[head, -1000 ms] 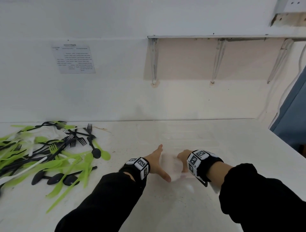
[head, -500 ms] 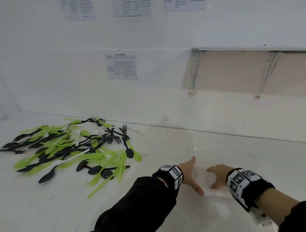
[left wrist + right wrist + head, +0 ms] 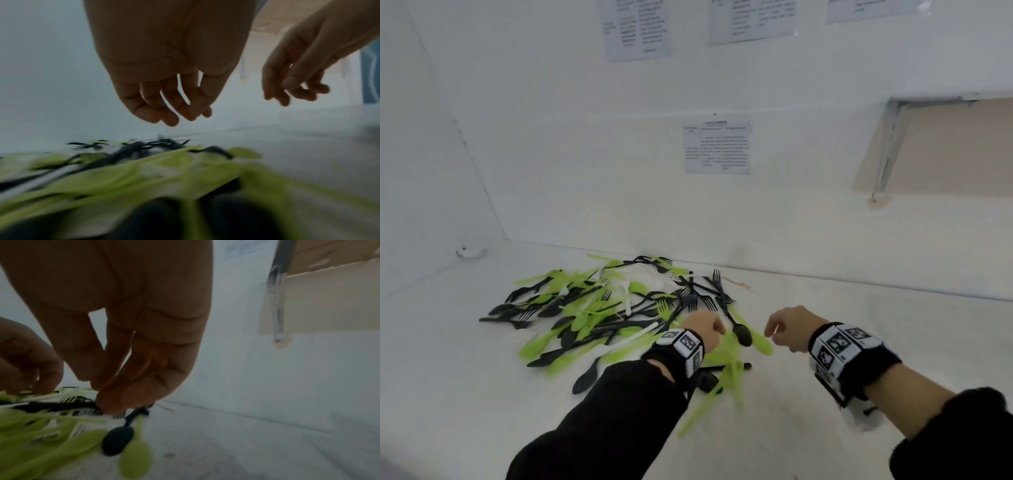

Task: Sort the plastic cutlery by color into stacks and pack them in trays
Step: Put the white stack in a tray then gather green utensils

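A mixed pile of green, black and white plastic cutlery (image 3: 599,308) lies on the white counter (image 3: 465,394), left of centre. My left hand (image 3: 705,325) hovers over the pile's right edge with its fingers loosely curled and empty; in the left wrist view its fingertips (image 3: 174,116) hang above blurred green pieces (image 3: 164,175). My right hand (image 3: 784,329) hangs just right of the pile, also loosely curled and holding nothing. A black spoon (image 3: 741,334) and a green spoon (image 3: 760,342) lie between the hands. In the right wrist view the right hand (image 3: 123,394) is above that black spoon (image 3: 118,440).
The wall rises close behind the pile, with printed sheets (image 3: 717,147) on it. A shelf bracket (image 3: 883,171) hangs at the right. A small white object (image 3: 469,253) sits in the back left corner. A pale, blurred shape (image 3: 859,419) shows under my right wrist.
Both hands have left the clear tray and moved left to the cutlery pile. The left hand's fingers have gone from spread to loosely curled. The head view has swung left.
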`<move>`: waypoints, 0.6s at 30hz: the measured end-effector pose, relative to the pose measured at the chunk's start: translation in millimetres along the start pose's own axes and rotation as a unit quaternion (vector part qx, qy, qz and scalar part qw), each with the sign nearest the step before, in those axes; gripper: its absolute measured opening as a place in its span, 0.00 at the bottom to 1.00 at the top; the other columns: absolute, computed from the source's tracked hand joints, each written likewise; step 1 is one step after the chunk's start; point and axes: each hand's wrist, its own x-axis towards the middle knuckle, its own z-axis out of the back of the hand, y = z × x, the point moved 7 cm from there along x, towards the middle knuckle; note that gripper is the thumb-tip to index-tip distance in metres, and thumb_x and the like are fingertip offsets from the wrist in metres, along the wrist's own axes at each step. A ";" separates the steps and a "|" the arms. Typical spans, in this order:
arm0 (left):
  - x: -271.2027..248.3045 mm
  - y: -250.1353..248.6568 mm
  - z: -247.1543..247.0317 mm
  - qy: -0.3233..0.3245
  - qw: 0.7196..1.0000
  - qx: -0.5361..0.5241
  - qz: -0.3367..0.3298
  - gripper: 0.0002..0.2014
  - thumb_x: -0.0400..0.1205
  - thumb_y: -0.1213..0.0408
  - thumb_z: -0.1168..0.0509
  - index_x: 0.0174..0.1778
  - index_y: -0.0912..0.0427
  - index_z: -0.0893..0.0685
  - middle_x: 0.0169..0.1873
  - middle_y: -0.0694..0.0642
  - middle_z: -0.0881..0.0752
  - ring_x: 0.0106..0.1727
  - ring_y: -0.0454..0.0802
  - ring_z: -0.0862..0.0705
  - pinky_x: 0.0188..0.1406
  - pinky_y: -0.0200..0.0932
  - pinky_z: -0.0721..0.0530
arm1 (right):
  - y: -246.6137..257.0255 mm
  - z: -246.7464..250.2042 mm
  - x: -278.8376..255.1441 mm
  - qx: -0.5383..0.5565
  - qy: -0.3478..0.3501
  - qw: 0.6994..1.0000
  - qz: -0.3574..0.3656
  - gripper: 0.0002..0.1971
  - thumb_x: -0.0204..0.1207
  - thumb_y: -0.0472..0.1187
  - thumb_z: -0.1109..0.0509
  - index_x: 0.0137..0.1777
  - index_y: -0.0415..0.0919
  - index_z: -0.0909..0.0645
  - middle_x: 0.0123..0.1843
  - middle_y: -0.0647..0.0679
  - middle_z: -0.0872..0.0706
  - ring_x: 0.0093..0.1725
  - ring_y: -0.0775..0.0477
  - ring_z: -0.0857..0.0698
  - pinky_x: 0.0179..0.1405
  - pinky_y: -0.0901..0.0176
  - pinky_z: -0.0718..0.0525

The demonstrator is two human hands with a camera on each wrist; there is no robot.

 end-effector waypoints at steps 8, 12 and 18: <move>24.4 105.4 -16.2 0.120 0.975 0.184 0.013 0.22 0.81 0.70 0.43 0.72 0.57 0.30 0.72 0.61 0.29 0.74 0.61 0.32 0.73 0.54 0.29 | 44.3 -72.8 53.1 -0.031 0.046 0.993 -0.101 0.17 0.75 0.51 0.30 0.32 0.40 0.24 0.35 0.50 0.21 0.39 0.46 0.20 0.44 0.60 0.20; 39.5 112.3 -14.4 0.103 0.980 0.172 -0.003 0.24 0.80 0.69 0.37 0.73 0.54 0.30 0.71 0.59 0.27 0.73 0.58 0.28 0.71 0.51 0.27 | 38.4 -73.0 58.0 0.000 0.039 0.986 -0.163 0.24 0.73 0.53 0.28 0.27 0.47 0.40 0.28 0.50 0.32 0.26 0.56 0.33 0.25 0.69 0.34; 53.4 108.7 -8.4 0.089 0.993 0.045 -0.065 0.26 0.75 0.62 0.28 0.68 0.53 0.29 0.69 0.58 0.27 0.68 0.57 0.24 0.67 0.46 0.26 | 22.4 -55.9 48.1 0.039 -0.001 0.976 -0.216 0.12 0.77 0.43 0.31 0.57 0.40 0.24 0.50 0.45 0.22 0.43 0.46 0.18 0.27 0.71 0.22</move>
